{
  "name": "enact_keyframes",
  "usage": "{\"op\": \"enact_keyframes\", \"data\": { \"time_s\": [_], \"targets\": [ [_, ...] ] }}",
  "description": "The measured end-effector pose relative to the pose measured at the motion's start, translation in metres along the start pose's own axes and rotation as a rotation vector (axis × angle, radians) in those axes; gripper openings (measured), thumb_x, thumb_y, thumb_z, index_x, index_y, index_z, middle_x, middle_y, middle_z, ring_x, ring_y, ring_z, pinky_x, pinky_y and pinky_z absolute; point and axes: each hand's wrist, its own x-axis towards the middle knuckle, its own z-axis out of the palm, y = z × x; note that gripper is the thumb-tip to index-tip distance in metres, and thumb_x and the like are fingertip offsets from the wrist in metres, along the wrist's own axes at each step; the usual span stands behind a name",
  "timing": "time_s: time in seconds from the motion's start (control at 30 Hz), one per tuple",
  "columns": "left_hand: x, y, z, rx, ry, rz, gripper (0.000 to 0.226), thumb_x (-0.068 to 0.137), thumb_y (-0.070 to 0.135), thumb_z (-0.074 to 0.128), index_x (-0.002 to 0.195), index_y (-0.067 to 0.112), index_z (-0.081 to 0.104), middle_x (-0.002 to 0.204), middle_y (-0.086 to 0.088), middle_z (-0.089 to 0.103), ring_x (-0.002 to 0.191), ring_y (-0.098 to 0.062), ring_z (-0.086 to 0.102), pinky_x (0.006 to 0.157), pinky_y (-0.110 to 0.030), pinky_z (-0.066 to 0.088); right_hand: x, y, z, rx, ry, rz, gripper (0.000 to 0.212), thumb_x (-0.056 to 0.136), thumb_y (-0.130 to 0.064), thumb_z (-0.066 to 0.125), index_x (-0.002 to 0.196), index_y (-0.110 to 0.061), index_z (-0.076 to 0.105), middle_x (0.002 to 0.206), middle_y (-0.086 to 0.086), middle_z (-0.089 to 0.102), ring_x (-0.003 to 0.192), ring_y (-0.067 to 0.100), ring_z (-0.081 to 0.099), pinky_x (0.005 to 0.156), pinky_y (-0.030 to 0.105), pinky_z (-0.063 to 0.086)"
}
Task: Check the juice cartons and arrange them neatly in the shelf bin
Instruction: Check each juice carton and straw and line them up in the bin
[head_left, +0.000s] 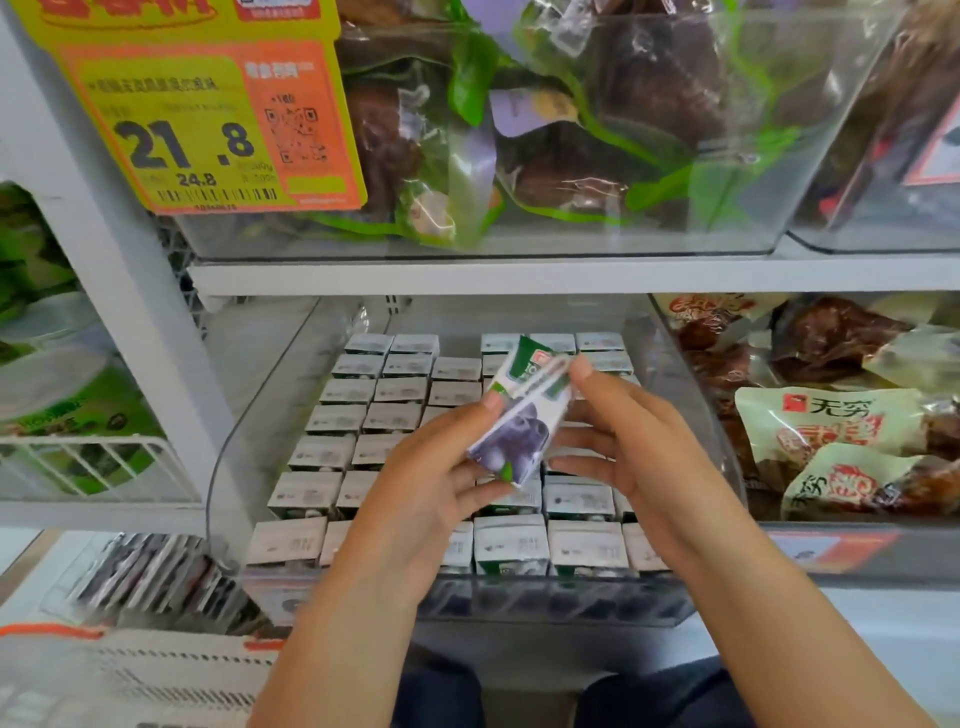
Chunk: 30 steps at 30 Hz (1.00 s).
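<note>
Holding one carton up over the bin, both hands on it

Both hands on a single juice carton, tilted, lifted above the packed rows. Left hand pinches it w/ thumb on the front face and fingers curled under the bottom edge. Right hand has thumb tip on the carton's upper right edge, other fingers fairly straight and spread behind/below it; can't tell if they touch it. Carton is small, rectangular, glossy card: green top, white band, dark purple fruit print lower down.

Under it the clear plastic shelf bin holds rows of cartons standing upright, flat grey-white tops w/ print, packed tight side by side. Hands and forearms block the middle and front-right rows. One gap shows in the back row, left of centre.

Around: yellow-orange price tag reading 21.8 hangs upper left. Clear bin above has crinkly green-trimmed bags of dark brown stuff. Right-hand bin has shiny cream snack packs w/ red print. White shelf rail btwn levels. White wire rack at far left.
</note>
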Motion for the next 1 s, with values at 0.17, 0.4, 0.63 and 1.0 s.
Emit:
{"op": "enact_keyframes", "data": {
  "time_s": [0.17,0.4,0.63,1.0],
  "targets": [
    [-0.0003,-0.0017,-0.0040,-0.036,-0.006,-0.012,0.026,0.065,0.038,0.072,0.080,0.018,0.077,0.084,-0.005,0.073,0.084,-0.017,0.073,0.067,-0.025,0.058,-0.0004,0.0014,0.0004,0.040,-0.014,-0.002,0.028,0.090,-0.033,0.057,0.103,-0.011,0.068,0.095,0.005,0.074,0.080,0.015,0.070,0.064,0.021,0.055],
    [-0.0020,0.0012,-0.0044,0.000,-0.040,0.016,0.054,0.062,0.023,0.077,0.115,0.020,0.066,0.107,-0.008,0.073,0.080,-0.017,0.070,0.075,-0.025,0.055,0.0004,0.0022,0.0009,0.059,-0.048,-0.051,0.024,0.095,-0.017,0.051,0.113,-0.020,0.067,0.098,-0.001,0.074,0.087,0.010,0.070,0.068,0.019,0.054],
    [0.0014,-0.0014,-0.0078,-0.082,-0.077,0.075,0.056,0.064,0.006,0.073,0.119,0.011,0.063,0.110,-0.013,0.071,0.100,-0.026,0.069,0.071,-0.023,0.056,0.0003,0.0023,0.0003,0.039,-0.077,-0.095,0.031,0.096,-0.014,0.048,0.120,-0.027,0.062,0.109,-0.006,0.072,0.101,0.009,0.067,0.080,0.023,0.056],
    [-0.0036,-0.0026,0.0011,0.200,0.118,0.381,0.036,0.068,0.015,0.080,0.098,0.033,0.073,0.098,0.006,0.074,0.091,-0.008,0.069,0.069,-0.014,0.052,-0.0012,0.0011,-0.0041,0.088,-0.091,0.014,0.046,0.074,-0.039,0.065,0.114,-0.017,0.066,0.102,0.000,0.073,0.096,0.015,0.068,0.080,0.028,0.056]
  ]
}}
